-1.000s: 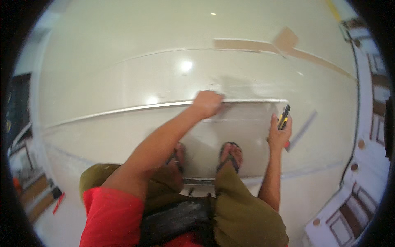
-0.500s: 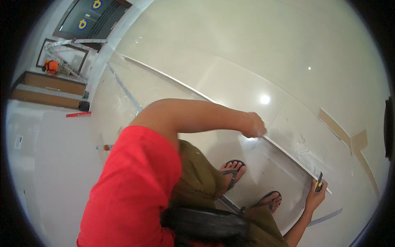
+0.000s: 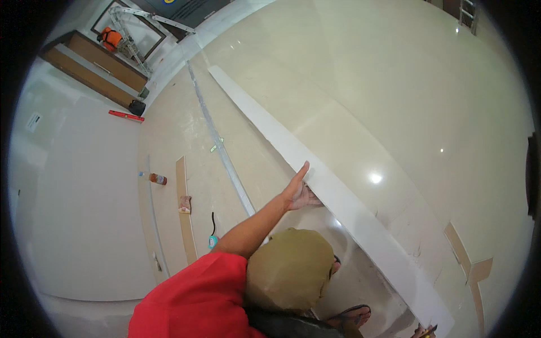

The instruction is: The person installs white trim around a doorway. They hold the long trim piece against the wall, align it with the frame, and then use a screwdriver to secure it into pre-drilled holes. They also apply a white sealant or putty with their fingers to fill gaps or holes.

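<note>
Honestly, I fear the white strip (image 3: 339, 198) could slip, with the left hand (image 3: 296, 194) merely open at its edge, the right hand (image 3: 420, 332) (barely in view) gripping a cutter (image 3: 430, 331).

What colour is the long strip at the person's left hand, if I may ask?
The long strip is white; the head view shows it best.

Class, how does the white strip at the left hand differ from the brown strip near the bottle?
The white strip looks longer and wider than the brown strip. The white strip is pale; the brown strip is tan. The left hand touches the white strip's edge, while a small packet sits on the brown strip. Both are long, flat and narrow.
</note>
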{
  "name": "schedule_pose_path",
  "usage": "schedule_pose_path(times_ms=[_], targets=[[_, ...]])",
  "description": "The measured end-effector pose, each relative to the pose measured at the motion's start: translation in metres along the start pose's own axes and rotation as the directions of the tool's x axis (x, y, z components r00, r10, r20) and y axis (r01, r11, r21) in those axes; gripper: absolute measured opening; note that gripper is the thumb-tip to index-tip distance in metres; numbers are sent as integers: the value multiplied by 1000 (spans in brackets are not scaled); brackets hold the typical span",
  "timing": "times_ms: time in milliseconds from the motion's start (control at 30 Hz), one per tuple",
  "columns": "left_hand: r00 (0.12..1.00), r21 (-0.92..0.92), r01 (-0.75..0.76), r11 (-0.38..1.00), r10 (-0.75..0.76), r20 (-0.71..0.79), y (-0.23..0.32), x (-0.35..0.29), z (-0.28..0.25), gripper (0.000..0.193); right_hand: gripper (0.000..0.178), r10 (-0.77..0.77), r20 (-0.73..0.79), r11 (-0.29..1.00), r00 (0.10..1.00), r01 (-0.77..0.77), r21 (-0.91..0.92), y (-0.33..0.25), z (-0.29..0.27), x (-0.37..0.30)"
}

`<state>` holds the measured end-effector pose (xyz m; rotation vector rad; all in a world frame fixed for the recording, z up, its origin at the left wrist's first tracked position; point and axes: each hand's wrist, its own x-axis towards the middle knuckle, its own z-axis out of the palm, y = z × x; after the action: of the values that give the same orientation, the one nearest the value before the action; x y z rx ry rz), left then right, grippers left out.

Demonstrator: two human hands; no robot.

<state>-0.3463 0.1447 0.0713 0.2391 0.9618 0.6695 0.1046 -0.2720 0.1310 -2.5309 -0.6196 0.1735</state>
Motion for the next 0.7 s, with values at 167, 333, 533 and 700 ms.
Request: schedule_pose_path(times_ms=[167,333,533,700], targets=[[948,-194,-309,931,286,-136,-5,31,12,49,46,-72,-140,997,987,69,-29,-35,-32,38],[934,-167,-357,919,349,-78,27,40,79,45,58,-226,-263,974,938,216,-65,-42,-54,93],[953,-182,-301,936,297,-49,67,-8,175,45,51,221,-204,969,954,-190,160,-128,-134,94],[991,-301,-136,944,134,-26,86,-86,293,44,36,28,-40,998,999,-26,53,-88,-253,65]])
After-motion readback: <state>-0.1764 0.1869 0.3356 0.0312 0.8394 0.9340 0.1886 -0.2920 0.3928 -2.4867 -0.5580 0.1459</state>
